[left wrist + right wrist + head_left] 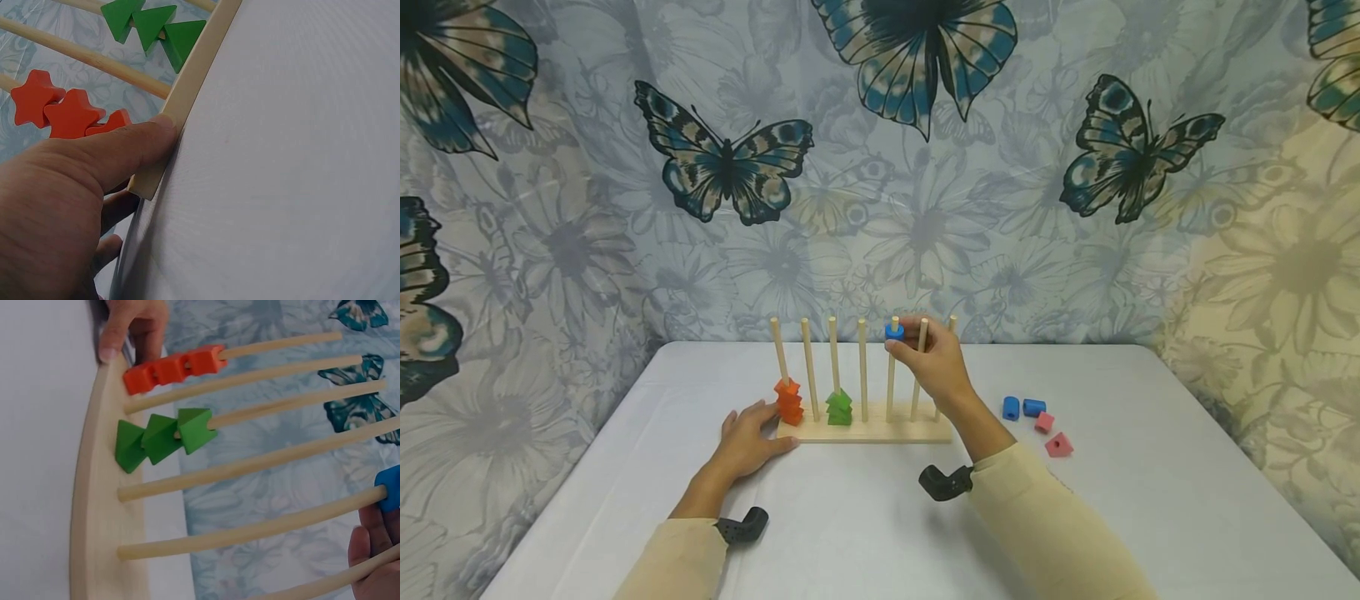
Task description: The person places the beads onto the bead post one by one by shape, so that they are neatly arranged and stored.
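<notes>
A wooden peg rack (865,433) with several upright pegs stands on the table. My left hand (747,442) grips its left end, thumb on the front edge and fingers behind, as the left wrist view (56,206) shows. Near the top of a peg right of the middle, my right hand (936,364) pinches a blue bead (894,332); the peg's tip pokes out above it. The same blue bead (391,486) is partly cut off in the right wrist view. Three orange stars (172,369) are stacked on the leftmost peg. Three green triangles (162,439) sit on another peg.
Right of the rack lie two loose blue beads (1011,407) and two pink pieces (1059,445). The white table (850,525) ends at a butterfly-patterned backdrop (925,233). A dark wrist camera (945,482) is strapped at each sleeve.
</notes>
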A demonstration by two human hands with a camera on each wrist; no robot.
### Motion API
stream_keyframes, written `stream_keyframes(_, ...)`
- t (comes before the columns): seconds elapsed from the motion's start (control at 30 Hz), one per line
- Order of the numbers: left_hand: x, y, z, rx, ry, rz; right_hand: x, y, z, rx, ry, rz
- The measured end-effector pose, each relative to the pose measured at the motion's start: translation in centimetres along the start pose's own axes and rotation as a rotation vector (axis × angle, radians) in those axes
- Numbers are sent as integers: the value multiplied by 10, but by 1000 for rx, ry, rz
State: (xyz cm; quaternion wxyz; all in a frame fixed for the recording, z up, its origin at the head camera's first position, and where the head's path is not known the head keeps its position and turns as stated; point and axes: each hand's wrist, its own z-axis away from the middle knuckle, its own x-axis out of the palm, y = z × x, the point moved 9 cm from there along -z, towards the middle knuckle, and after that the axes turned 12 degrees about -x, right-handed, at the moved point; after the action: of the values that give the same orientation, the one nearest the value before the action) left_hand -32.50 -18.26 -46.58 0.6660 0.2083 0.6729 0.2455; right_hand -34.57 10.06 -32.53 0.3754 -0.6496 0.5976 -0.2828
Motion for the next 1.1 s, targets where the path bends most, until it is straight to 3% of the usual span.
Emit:
stream_keyframes(0.5, 2, 0, -1, 1, -5, 11, 0, 20, 15, 59, 11, 4)
stream_keyframes(0.83, 1, 0, 0, 7, -5, 16, 4, 44, 29, 116, 28, 14)
stream_keyframes(1.1, 1, -2, -1, 12, -2, 7, 9, 65, 42, 178, -8, 33)
